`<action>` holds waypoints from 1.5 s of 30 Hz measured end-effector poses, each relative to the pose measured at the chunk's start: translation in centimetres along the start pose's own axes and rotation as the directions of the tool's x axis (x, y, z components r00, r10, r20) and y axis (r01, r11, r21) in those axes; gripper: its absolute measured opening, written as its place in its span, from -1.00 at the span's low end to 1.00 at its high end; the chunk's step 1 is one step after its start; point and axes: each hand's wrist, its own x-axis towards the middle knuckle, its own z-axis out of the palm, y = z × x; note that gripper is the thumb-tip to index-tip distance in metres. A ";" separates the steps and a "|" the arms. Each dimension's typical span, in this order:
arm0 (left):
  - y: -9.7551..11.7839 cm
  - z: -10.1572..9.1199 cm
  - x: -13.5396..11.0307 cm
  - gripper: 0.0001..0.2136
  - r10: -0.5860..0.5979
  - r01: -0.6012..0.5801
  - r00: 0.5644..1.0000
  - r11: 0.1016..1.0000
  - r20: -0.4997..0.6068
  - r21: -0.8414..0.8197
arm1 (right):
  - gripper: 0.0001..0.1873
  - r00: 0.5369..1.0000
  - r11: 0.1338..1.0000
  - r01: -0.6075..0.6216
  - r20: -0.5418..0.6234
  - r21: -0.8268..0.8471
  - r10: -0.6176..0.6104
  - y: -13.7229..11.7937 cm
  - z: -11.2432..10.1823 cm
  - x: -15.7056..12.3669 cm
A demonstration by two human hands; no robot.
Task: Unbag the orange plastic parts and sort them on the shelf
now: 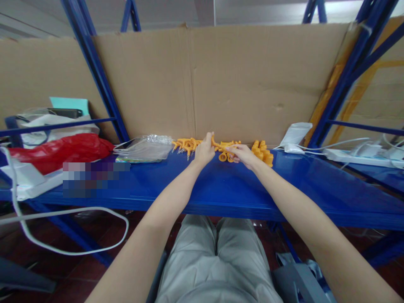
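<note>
My left hand (205, 150) is closed around an orange plastic piece (213, 139), whose tip sticks out past the fingers. Close by on the right, my right hand (242, 155) pinches an orange part (228, 148) between thumb and fingers. Whether the two held parts are joined I cannot tell. Left of my hands lie several orange branching pieces with small metal chains (188, 148). Under and behind my right hand are loose orange parts, among them a round ring-like one (222, 157). A heap of chunky orange pieces (262, 153) sits just right of it.
The blue shelf table (233, 189) has a cardboard sheet (233, 84) behind it. Clear plastic bags (147, 149), a red bag (69, 149) and a white power strip (41, 185) with a looping cable are at left. A white packet (295, 136) and another power strip (356, 155) are at right.
</note>
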 end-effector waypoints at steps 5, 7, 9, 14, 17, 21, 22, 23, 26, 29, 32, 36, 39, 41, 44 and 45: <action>0.1 0.0 -0.1 -0.51 -0.011 0.011 1.000 1.000 0.014 0.009 | -0.65 0.974 0.926 0.202 -0.034 -0.320 -0.224 0.1 -0.5 0.2; 0.1 0.0 -0.1 -0.51 -0.027 0.027 0.999 1.000 0.017 0.016 | -0.69 0.956 0.863 0.249 -0.028 -0.439 -0.291 0.0 -0.6 0.1; 0.1 0.1 -0.1 -0.50 -0.030 0.030 0.999 0.999 0.013 0.017 | -0.72 0.945 0.796 0.269 -0.011 -0.542 -0.327 -0.3 -0.7 0.0; 0.0 0.3 0.0 -0.48 -0.019 0.019 1.000 1.000 -0.004 0.008 | -0.73 0.927 0.626 0.292 0.053 -0.723 -0.371 -1.1 -0.8 -0.6; 0.0 0.4 0.1 -0.50 -0.026 0.026 1.000 1.000 -0.009 0.001 | -0.75 0.924 0.570 0.299 0.083 -0.766 -0.373 -1.5 -0.8 -0.8; 0.1 0.1 0.0 -0.50 -0.040 0.040 0.999 0.999 -0.012 0.018 | -0.78 0.923 0.637 0.302 0.052 -0.710 -0.380 -1.3 -0.7 -0.7; 0.2 0.0 0.0 -0.50 -0.045 0.045 0.999 0.999 -0.006 0.031 | -0.77 0.929 0.687 0.290 0.023 -0.666 -0.369 -1.1 -0.6 -0.6; 0.3 -0.1 0.0 -0.50 -0.047 0.047 0.999 0.998 0.003 0.046 | -0.76 0.940 0.749 0.270 -0.002 -0.605 -0.341 -0.9 -0.5 -0.5; 0.4 -0.4 -0.1 -0.50 -0.047 0.044 0.999 0.995 0.025 0.088 | -0.68 0.988 0.929 0.146 -0.006 -0.340 -0.157 -0.4 -0.3 -0.4; 0.5 -0.5 -0.1 -0.50 -0.043 0.039 0.998 0.993 0.041 0.110 | -0.61 0.999 0.991 0.015 0.049 -0.133 -0.008 -0.2 -0.1 -0.3; 0.5 -0.4 -0.1 -0.50 -0.039 0.033 0.998 0.993 0.047 0.109 | -0.64 0.999 0.993 0.033 0.038 -0.114 -0.029 -0.2 -0.2 -0.2; 0.4 -0.2 -0.1 -0.51 -0.021 0.018 0.999 0.996 0.037 0.084 | -0.73 0.987 0.933 0.159 0.046 -0.324 -0.152 -0.4 -0.6 0.0; 0.3 0.0 0.0 -0.50 -0.022 0.020 0.999 0.998 0.034 0.060 | -0.75 0.955 0.755 0.264 0.055 -0.600 -0.291 -0.8 -0.9 -0.2; 0.2 0.1 0.0 -0.50 -0.033 0.031 0.999 0.998 0.032 0.046 | -0.69 0.926 0.595 0.297 0.074 -0.747 -0.369 -1.0 -1.0 -0.5; 0.1 0.2 0.2 -0.50 -0.053 0.052 0.998 0.998 0.032 0.031 | -0.63 0.915 0.444 0.293 0.114 -0.847 -0.386 -1.2 -1.1 -0.9; 0.0 0.2 0.2 -0.51 -0.059 0.058 0.998 0.998 0.034 0.028 | -0.62 0.916 0.421 0.291 0.123 -0.859 -0.382 -1.2 -1.1 -0.9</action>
